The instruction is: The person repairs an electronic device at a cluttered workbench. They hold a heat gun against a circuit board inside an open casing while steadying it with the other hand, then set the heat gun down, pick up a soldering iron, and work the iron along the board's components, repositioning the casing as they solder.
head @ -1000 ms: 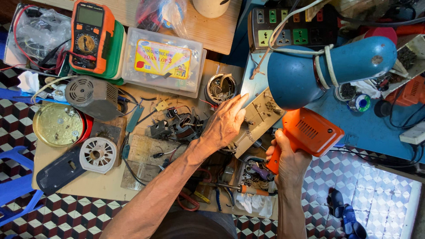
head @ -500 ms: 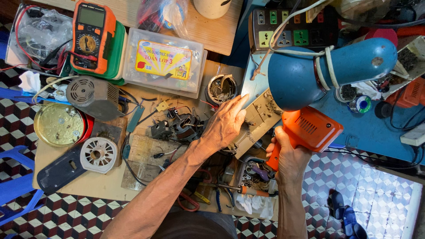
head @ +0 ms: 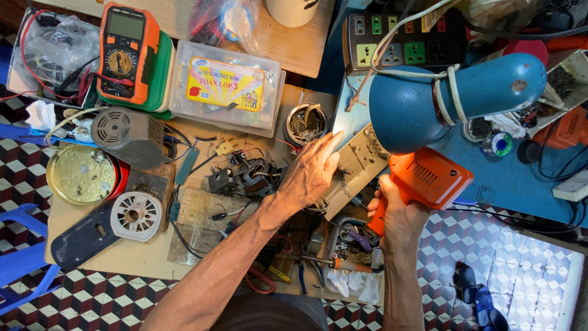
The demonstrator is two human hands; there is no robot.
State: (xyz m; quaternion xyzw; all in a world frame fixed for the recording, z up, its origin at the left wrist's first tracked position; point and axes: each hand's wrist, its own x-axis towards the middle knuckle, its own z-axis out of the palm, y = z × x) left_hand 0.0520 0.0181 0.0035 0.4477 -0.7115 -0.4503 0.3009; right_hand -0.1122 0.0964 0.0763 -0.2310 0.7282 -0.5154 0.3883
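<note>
1. Orange soldering gun (head: 429, 181): right hand (head: 398, 217) has its fingers clenched round the grip, near the desk (head: 141, 260) edge.
2. Left hand (head: 312, 175) presses flat, fingers released, on the beige circuit board (head: 358, 165).
3. Blue lamp (head: 441, 101) hangs above the board.

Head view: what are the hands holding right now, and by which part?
The right hand grips the orange soldering gun by its handle. The left hand lies flat on the beige circuit board, pressing it down, not gripping.
</note>
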